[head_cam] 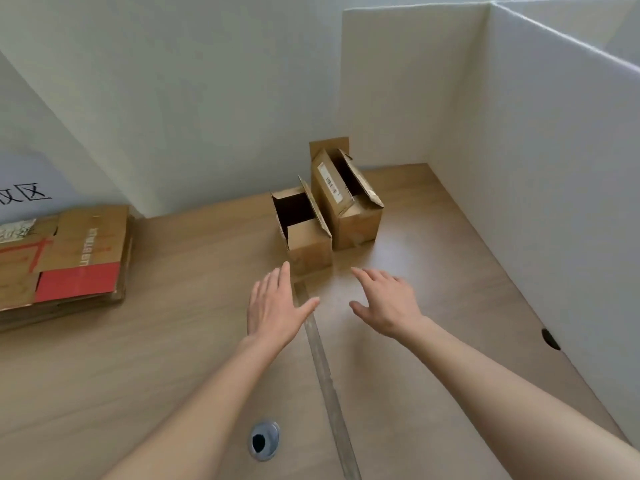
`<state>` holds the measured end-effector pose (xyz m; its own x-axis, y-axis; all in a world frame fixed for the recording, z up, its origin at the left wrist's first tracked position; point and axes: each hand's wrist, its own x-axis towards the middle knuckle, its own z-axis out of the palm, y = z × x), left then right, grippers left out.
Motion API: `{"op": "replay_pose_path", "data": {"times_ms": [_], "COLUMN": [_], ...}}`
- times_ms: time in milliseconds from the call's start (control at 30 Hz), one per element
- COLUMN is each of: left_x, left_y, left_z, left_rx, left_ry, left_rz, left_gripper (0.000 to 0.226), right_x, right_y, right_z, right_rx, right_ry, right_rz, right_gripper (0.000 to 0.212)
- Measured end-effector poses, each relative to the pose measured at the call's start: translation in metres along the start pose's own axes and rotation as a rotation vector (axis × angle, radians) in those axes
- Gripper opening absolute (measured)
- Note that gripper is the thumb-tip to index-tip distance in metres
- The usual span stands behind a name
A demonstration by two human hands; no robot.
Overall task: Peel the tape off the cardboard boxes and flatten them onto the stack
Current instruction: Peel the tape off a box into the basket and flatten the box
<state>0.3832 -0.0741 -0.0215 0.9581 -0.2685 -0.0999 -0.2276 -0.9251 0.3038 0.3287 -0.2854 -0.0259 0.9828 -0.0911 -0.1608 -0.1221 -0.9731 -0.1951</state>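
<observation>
I see two open boxes standing side by side near the back of the worktop (194, 341), touching each other. The near box (306, 242) has its top open, flaps up, and a dark inside. The far box (349, 199) is taller, also open, and carries a white label (329, 183) on one raised flap; a flap on its right side sags outward. I cannot make out tape on either one from here.

My left hand (273, 306) hovers just in front of the near box, palm down, fingers (280, 278) straight and close together, thumb spread to the right. It holds nothing. Its fingertips sit just short of the box's lower front corner; I cannot tell whether they touch. My right hand (388, 303) hovers beside it, also palm down, fingers loosely spread and empty, pointing towards the gap below the two boxes.

A grey strip (325, 368) runs along the worktop from under the left hand towards me. A round grommet (264, 439) sits in the worktop near the bottom edge.

Off to the left, well apart from the boxes, lies the stack (65, 261) of flattened cardboard, its top sheet partly red. White walls (519, 133) close off the back and the right side.
</observation>
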Motion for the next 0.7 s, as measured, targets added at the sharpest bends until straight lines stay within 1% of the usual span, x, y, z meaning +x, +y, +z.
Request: {"op": "replay_pose_path", "data": {"times_ms": [100,167,233,367,467,533,633,700], "left_x": [0.036,0.053,0.061,0.063,0.057,0.046,0.025,0.008], "left_y": [0.003,0.004,0.004,0.005,0.002,0.000,0.000,0.000], "left_z": [0.028,0.043,0.057,0.072,0.071,0.068,0.064,0.057], "left_rx": [-0.058,-0.104,-0.198,-0.421,-0.473,-0.467,-0.467,-0.476], "left_ry": [0.043,0.067,0.109,0.251,0.371,0.406,0.414,0.419], "left_rz": [-0.086,-0.134,-0.188,-0.329,-0.405,-0.449,-0.477,-0.473], "left_gripper": [0.100,0.092,0.084,0.091,0.104,0.109,0.099,0.098], "right_x": [0.048,0.071,0.083,0.076,0.060,0.047,0.028,0.015], "right_y": [0.003,0.001,-0.005,-0.012,-0.014,-0.015,-0.016,-0.016], "right_z": [0.018,0.031,0.046,0.070,0.080,0.082,0.076,0.067], "right_rx": [0.149,0.239,0.349,0.565,0.563,0.547,0.521,0.458], "right_ry": [0.012,0.011,0.006,0.033,0.020,-0.022,-0.066,-0.053], "right_rz": [0.038,0.032,0.006,-0.086,-0.170,-0.205,-0.197,-0.171], "right_gripper": [0.078,0.081,0.082,0.081,0.076,0.073,0.069,0.063]}}
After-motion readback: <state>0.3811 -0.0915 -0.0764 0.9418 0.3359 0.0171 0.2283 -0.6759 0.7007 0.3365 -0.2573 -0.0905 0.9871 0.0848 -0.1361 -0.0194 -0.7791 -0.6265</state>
